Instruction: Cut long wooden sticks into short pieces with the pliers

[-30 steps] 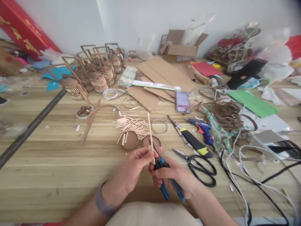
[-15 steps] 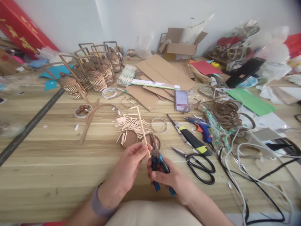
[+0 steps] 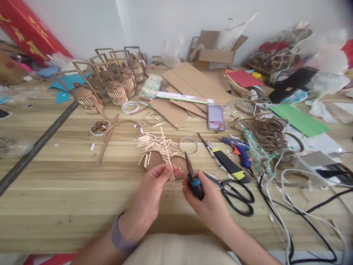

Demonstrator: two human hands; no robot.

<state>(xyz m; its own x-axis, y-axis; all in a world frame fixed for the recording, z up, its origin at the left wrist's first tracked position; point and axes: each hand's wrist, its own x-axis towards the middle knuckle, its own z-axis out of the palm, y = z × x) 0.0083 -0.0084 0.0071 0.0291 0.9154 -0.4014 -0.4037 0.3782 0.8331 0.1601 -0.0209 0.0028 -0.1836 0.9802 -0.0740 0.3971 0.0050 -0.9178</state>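
Observation:
Between the thumb and fingers of my left hand [image 3: 151,191] are thin wooden sticks [image 3: 165,145], one long and pointing away from me. My right hand [image 3: 206,202] is wrapped round blue-and-black pliers [image 3: 192,176], whose jaws point up and away, to the right of the sticks and apart from them. Just beyond my left hand lies a pile of short cut sticks [image 3: 150,142]. Two round brown discs with edging sit there, the left disc [image 3: 153,160] with a few sticks on it, the right disc [image 3: 179,162] partly hidden by my fingers.
Black scissors [image 3: 237,195], a yellow-and-black knife [image 3: 230,165] and a blue glue gun [image 3: 242,152] lie at the right, near tangled cables. Small woven lanterns [image 3: 116,92] stand at the back left. Cardboard sheets [image 3: 193,81] and an open box [image 3: 216,56] are behind.
My right hand has turned the pliers, so their handles are now mostly hidden in it, and moved them slightly right, away from the sticks. The view has shifted a little.

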